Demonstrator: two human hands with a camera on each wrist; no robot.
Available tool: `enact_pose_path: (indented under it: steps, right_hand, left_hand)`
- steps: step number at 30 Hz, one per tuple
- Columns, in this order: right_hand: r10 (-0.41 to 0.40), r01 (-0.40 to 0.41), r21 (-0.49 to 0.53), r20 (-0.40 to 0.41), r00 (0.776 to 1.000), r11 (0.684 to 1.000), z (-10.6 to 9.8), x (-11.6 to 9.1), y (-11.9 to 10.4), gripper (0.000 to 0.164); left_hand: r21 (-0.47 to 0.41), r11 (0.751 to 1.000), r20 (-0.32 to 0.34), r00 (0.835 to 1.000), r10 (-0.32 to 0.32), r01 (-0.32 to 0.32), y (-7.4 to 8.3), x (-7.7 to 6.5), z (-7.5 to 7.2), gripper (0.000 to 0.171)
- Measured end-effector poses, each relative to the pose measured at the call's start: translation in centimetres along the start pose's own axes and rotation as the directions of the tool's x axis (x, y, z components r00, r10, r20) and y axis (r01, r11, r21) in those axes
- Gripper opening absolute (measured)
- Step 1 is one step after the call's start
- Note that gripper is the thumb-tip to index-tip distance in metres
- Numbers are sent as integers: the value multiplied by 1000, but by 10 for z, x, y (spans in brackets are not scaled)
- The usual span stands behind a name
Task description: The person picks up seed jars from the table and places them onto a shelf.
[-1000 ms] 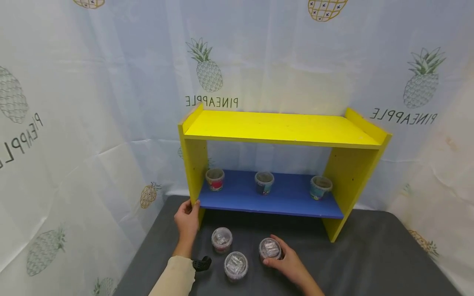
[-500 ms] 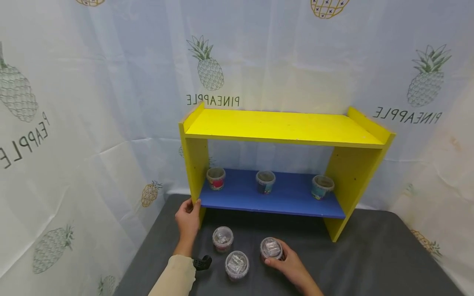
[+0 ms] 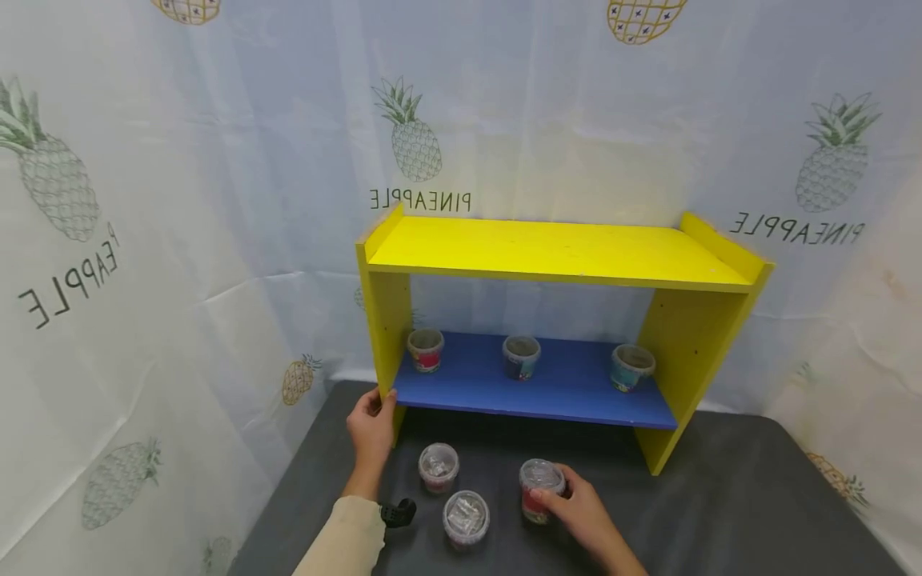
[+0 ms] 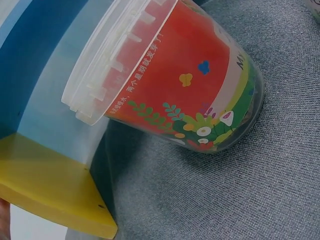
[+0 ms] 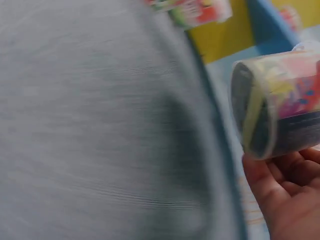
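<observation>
My left hand [image 3: 370, 428] grips the lower left side panel of a yellow shelf unit [image 3: 562, 248], its thumb at the front edge beside the blue shelf [image 3: 562, 394]. Over the dark tabletop, my right hand [image 3: 585, 512] holds a clear-lidded plastic cup [image 3: 535, 500] with a red label. In the right wrist view this cup [image 5: 295, 107] is off the surface, fingers and thumb [image 5: 267, 187] around it. Two more lidded cups stand between the hands: one [image 3: 438, 472] near the shelf, the other [image 3: 466, 520] closer to me. A red-labelled cup [image 4: 190, 85] fills the left wrist view.
On the blue shelf stand a red-labelled cup [image 3: 426, 352] at the left, a dark blue one [image 3: 522, 360] in the middle and a teal one [image 3: 631, 370] at the right. A pineapple-print curtain [image 3: 288, 160] hangs behind and beside the dark table [image 3: 749, 496].
My right hand has lifted and tilted its cup, so the red label on its side now shows. The left hand keeps its grip on the panel. The head view has shifted slightly.
</observation>
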State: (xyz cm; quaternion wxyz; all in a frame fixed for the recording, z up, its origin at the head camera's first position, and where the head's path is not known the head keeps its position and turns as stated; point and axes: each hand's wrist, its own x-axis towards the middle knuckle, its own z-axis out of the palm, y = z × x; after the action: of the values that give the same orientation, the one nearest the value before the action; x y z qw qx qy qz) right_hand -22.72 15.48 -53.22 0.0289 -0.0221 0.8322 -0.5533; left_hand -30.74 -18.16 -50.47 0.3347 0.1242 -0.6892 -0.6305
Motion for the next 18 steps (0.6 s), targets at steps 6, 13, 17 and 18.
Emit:
enact_pose_path:
  steps: [6, 13, 17, 18]
  right_hand:
    - [-178, 178, -13, -92, 980, 984, -47, -13, -60, 51]
    - [-608, 579, -185, -252, 753, 794, -129, -37, -163, 48]
    - [-598, 514, -307, -371, 710, 801, -169, -37, -222, 51]
    - [-580, 478, -332, -391, 714, 813, -177, -35, -234, 53]
  left_hand:
    - [-4, 1000, -5, 1000, -2, 2, -1, -1, 1, 34]
    - [-15, 1000, 11, 1000, -4, 5, -4, -2, 0, 34]
    - [-33, 999, 0, 1000, 5, -5, -5, -1, 0, 34]
    - [-34, 999, 2, 1000, 7, -7, -5, -1, 1, 34]
